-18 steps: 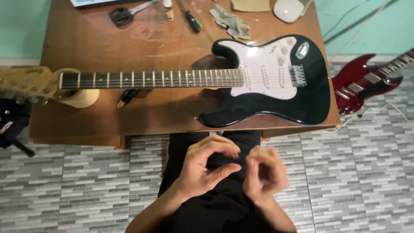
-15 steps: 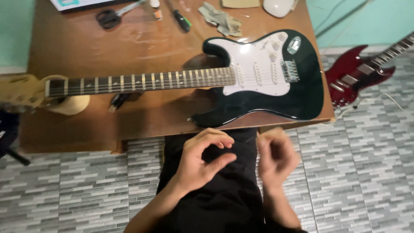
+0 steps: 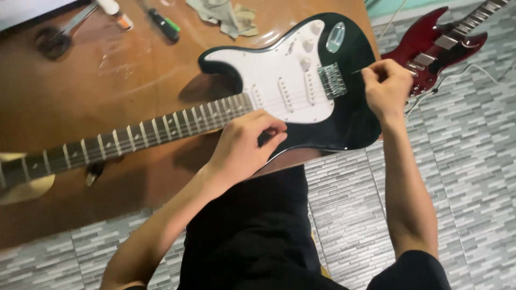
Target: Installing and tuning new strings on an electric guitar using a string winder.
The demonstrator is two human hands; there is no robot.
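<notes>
A black electric guitar (image 3: pixel 346 121) with a white pickguard (image 3: pixel 269 75) lies flat on a brown wooden table (image 3: pixel 107 86), its neck (image 3: pixel 134 134) running left. My right hand (image 3: pixel 384 86) hovers over the body's rear end, just right of the metal bridge (image 3: pixel 331 80). It pinches the end of a thin guitar string (image 3: pixel 357 71) that points toward the bridge. My left hand (image 3: pixel 242 147) rests at the neck joint by the lower horn, thumb and forefinger pressed together. Whether anything is between them does not show.
At the table's far edge lie scissors (image 3: pixel 54 40), a green-handled screwdriver (image 3: pixel 164 24) and a crumpled cloth (image 3: pixel 226 13). A dark red guitar (image 3: pixel 430 43) lies on the grey tiled floor (image 3: pixel 473 139) to the right. My black-clothed lap is below the table edge.
Both hands rose from my lap to the guitar: the right to the bridge end, the left to the neck joint. The camera moved closer and tilted.
</notes>
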